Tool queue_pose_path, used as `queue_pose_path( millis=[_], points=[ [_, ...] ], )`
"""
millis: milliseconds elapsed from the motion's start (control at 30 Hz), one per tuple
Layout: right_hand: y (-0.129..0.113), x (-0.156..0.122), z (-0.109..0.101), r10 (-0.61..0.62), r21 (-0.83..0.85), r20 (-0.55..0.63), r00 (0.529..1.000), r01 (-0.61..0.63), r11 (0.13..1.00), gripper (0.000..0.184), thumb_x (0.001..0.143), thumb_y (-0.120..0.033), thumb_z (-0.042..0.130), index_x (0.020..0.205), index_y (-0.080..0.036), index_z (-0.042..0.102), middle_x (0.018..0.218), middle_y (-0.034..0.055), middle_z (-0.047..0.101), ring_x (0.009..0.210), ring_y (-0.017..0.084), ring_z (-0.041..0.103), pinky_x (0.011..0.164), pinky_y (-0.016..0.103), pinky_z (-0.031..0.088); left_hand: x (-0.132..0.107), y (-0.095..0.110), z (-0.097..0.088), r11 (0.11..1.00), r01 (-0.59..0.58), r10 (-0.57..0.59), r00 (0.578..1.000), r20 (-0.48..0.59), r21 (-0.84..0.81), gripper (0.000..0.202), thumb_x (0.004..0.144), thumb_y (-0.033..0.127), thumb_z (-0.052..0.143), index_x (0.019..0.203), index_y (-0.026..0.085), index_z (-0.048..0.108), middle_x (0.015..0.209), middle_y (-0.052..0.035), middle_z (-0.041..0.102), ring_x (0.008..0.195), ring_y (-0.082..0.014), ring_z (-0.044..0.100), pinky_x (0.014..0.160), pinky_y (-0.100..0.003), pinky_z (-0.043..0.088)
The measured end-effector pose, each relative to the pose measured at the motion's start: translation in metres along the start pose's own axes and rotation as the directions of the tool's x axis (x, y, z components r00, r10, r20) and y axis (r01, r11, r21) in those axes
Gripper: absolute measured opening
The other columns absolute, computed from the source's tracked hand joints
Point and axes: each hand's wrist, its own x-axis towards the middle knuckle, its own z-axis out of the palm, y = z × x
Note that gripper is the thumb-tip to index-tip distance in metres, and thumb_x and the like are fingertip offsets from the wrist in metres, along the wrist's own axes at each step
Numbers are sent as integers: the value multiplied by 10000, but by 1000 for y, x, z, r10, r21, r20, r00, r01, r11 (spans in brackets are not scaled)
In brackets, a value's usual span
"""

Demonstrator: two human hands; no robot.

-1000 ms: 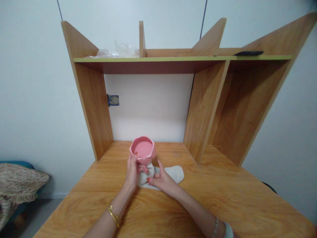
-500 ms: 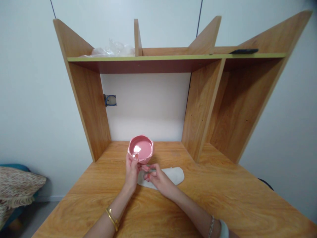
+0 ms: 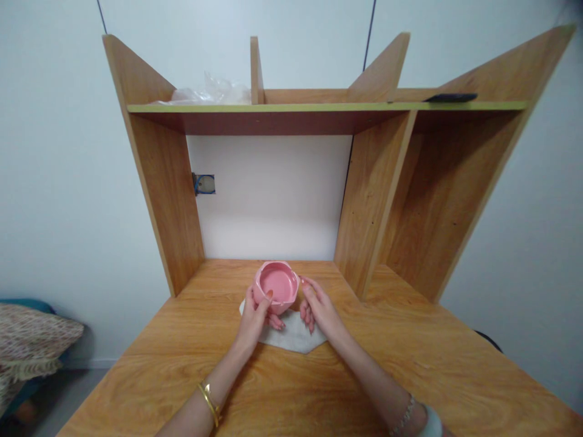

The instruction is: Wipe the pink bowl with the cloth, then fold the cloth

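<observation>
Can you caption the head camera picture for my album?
Left hand holds a small pink bowl, right hand at its side, over a white cloth on a wooden desk.

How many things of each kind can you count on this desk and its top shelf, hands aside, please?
Pink bowl: 1
White cloth: 1
Clear plastic bag on the shelf: 1
Dark flat object on the shelf: 1
Total: 4
</observation>
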Motion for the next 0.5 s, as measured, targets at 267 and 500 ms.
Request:
queue_pose_path(
  millis=[267, 500],
  points=[
    [3, 3, -11, -26, -273, -84, 996, 2, 962, 456, 706, -305, 351, 1104, -130, 489, 336, -101, 421, 258, 85, 373, 280, 159, 288, -3, -10, -1, 945, -48, -18, 980, 197, 324, 613, 788, 578, 384, 1229, 174, 251, 458, 69, 519, 382, -140, 542, 399, -232, 431],
    [-9, 19, -65, -92, -616, -262, 961, -93, 783, 369, 742, -227, 324, 964, -100, 590, 341, -45, 449, 369, 133, 485, 421, 202, 354, 5, -2, -24, 381, -359, 131, 933, 335, 852, 274, 824, 307, 405, 1002, 203, 585, 1094, -59, 600, 1038, -193, 526, 887, -306, 391]
  ],
)
